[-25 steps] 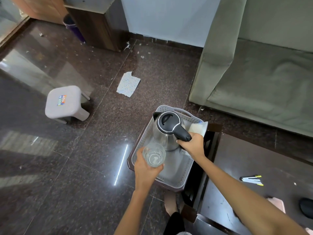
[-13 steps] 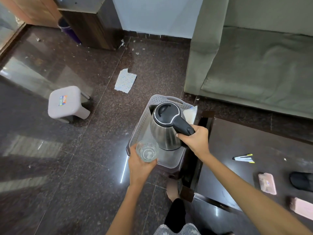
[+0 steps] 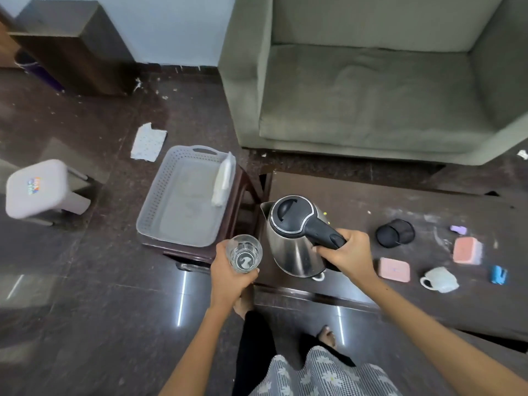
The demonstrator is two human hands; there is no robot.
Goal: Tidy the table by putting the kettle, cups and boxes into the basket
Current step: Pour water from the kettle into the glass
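Head view: the right hand [image 3: 353,252] grips the kettle [image 3: 294,238] by its handle, over the table [image 3: 428,295] edge; the left hand [image 3: 228,274] holds a glass [image 3: 243,253] beside it. The basket [image 3: 148,215] sits nearby (nearly bare). Best lower the kettle in upright, glass alongside

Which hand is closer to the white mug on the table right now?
The right hand. It grips the kettle handle, with the mug a little further to its right on the table. The left hand, holding the glass, is beyond the kettle, off the table's left edge.
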